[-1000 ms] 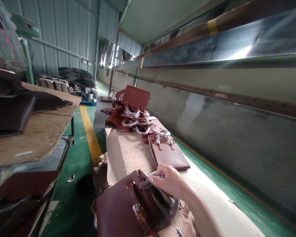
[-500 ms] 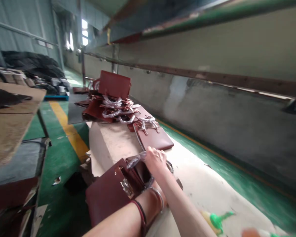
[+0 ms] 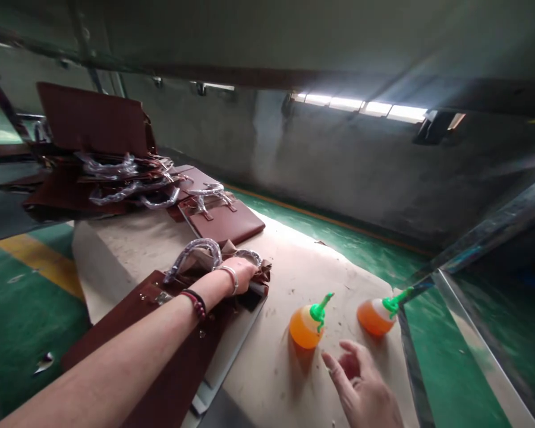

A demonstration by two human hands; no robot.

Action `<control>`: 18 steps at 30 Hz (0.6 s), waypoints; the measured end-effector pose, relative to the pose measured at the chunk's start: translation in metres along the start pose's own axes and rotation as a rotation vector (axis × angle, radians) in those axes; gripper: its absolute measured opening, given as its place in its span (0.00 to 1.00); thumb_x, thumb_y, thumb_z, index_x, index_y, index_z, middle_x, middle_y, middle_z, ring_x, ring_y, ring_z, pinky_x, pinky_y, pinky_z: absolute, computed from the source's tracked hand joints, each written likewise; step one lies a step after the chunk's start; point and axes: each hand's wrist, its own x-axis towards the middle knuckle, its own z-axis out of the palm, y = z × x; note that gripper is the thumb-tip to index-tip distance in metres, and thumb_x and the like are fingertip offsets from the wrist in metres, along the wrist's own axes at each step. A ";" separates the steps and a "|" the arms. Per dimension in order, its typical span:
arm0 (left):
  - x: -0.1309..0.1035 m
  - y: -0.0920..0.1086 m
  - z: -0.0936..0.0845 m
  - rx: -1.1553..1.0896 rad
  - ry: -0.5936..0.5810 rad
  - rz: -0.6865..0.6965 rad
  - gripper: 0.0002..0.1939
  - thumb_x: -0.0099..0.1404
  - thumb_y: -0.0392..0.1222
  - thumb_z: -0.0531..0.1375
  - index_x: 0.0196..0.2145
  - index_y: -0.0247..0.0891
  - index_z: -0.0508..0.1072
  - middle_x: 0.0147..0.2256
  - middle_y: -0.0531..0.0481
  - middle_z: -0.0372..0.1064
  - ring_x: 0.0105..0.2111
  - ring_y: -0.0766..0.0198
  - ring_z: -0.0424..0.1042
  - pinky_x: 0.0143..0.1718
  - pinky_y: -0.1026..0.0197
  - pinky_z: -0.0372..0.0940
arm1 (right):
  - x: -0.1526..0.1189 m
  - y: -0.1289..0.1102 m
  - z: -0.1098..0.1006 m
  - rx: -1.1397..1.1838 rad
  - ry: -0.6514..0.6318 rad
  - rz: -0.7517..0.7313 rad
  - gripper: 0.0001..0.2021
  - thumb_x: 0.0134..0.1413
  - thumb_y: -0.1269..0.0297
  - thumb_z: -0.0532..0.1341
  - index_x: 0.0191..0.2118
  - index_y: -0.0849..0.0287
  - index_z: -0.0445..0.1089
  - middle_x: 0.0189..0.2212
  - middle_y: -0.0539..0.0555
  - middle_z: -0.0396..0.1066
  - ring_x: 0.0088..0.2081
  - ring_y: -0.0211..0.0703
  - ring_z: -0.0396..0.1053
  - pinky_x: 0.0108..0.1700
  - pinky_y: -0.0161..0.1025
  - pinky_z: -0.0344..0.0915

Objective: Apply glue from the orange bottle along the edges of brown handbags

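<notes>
A dark red-brown leather handbag (image 3: 129, 333) lies on the covered table below me, with its handles (image 3: 199, 246) wrapped in clear plastic. My left hand (image 3: 242, 272) is at the bag's mouth beside the far handle, closed on its edge, with the fingertips hidden. My right hand (image 3: 361, 380) is off the bag, thumb and fingers apart, with nothing in it. Just beyond its fingers stands a squeeze bottle (image 3: 304, 328) of orange liquid with a green spout. A second such bottle (image 3: 374, 316) stands farther right.
Another red-brown handbag (image 3: 227, 223) lies flat ahead on the pale table cover (image 3: 289, 261). At the far left is a pile of similar bags (image 3: 89, 119). A metal frame (image 3: 481, 232) rises at the right, and a grey wall (image 3: 339, 160) runs behind.
My right hand has left the bag's handles and moved right, toward the bottles. My left hand stays at the bag. The view has turned right, bringing both bottles into full sight.
</notes>
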 end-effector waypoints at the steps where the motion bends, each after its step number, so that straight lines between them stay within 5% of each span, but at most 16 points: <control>1: 0.001 -0.001 0.000 -0.005 -0.006 -0.001 0.14 0.58 0.30 0.57 0.42 0.32 0.75 0.40 0.39 0.74 0.44 0.51 0.72 0.48 0.52 0.65 | 0.009 0.009 0.005 0.044 -0.014 -0.001 0.31 0.49 0.44 0.55 0.53 0.61 0.62 0.40 0.60 0.72 0.38 0.52 0.72 0.38 0.41 0.67; 3: 0.004 -0.002 0.000 -0.011 -0.026 -0.015 0.14 0.59 0.33 0.57 0.43 0.32 0.75 0.41 0.39 0.74 0.45 0.50 0.71 0.49 0.51 0.64 | 0.026 0.016 0.016 0.120 -0.056 -0.064 0.39 0.46 0.45 0.56 0.60 0.65 0.56 0.50 0.64 0.68 0.50 0.55 0.67 0.48 0.45 0.66; 7: 0.004 -0.005 0.000 -0.014 -0.073 -0.074 0.14 0.60 0.38 0.59 0.44 0.34 0.74 0.41 0.39 0.74 0.45 0.49 0.72 0.48 0.50 0.65 | 0.045 0.012 0.041 0.132 -0.084 -0.200 0.34 0.46 0.46 0.57 0.56 0.62 0.62 0.53 0.63 0.66 0.56 0.62 0.60 0.58 0.54 0.56; 12: 0.001 -0.002 -0.004 -0.014 -0.059 -0.153 0.12 0.62 0.38 0.59 0.43 0.34 0.74 0.43 0.40 0.74 0.47 0.54 0.71 0.49 0.49 0.65 | 0.043 0.001 0.052 0.220 -0.028 -0.156 0.31 0.46 0.41 0.57 0.51 0.58 0.63 0.47 0.62 0.70 0.50 0.61 0.65 0.51 0.53 0.62; 18: -0.003 -0.009 -0.009 -0.054 -0.030 -0.229 0.12 0.60 0.38 0.59 0.42 0.36 0.76 0.42 0.41 0.74 0.46 0.51 0.71 0.48 0.49 0.65 | 0.024 -0.026 0.025 0.646 -0.045 -0.052 0.34 0.35 0.42 0.66 0.46 0.54 0.58 0.37 0.55 0.71 0.39 0.54 0.71 0.42 0.46 0.66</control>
